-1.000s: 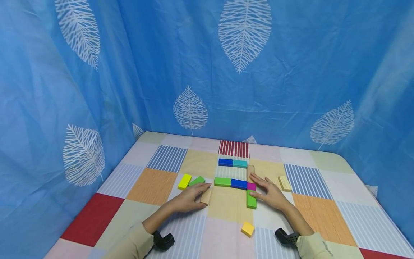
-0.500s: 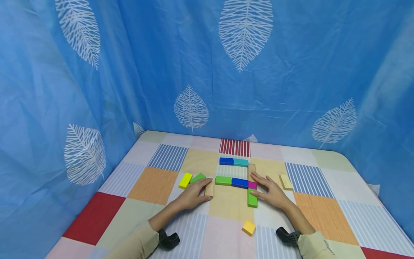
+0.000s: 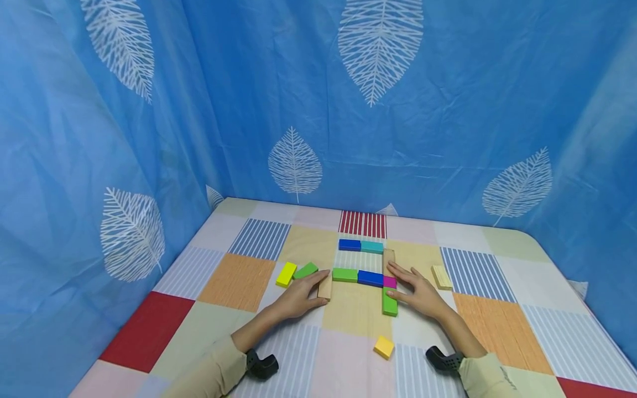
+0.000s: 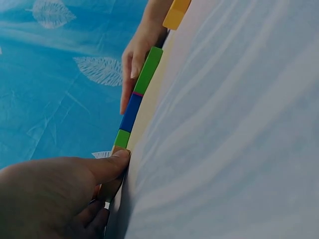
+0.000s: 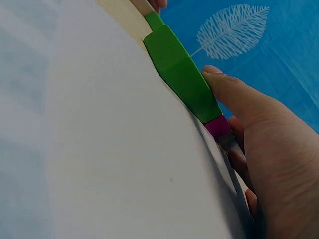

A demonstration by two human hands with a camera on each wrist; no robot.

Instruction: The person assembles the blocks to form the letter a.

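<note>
In the head view my left hand (image 3: 298,296) holds a plain wooden block (image 3: 325,288) between thumb and fingers, flat on the cloth. Its right edge meets the left end of a green block (image 3: 345,275). A blue block (image 3: 370,278) continues that row to a magenta block (image 3: 390,282). My right hand (image 3: 418,296) has its fingers extended, touching a wooden block (image 3: 389,255) beyond the magenta one. The right thumb rests on a nearer green block (image 3: 390,308). Farther back, a blue block (image 3: 350,245) and a teal block (image 3: 372,247) lie end to end.
Left of my left hand lie a yellow block (image 3: 286,274) and a tilted green block (image 3: 306,270). A short orange-yellow block (image 3: 384,347) sits near the front, and a pale wooden block (image 3: 441,277) lies to the right. Blue curtains (image 3: 308,110) surround the patchwork-covered table (image 3: 234,284).
My left hand has moved the wooden block slightly away from me and to the right, straightening it against the green block's end. The right hand has stayed in place.
</note>
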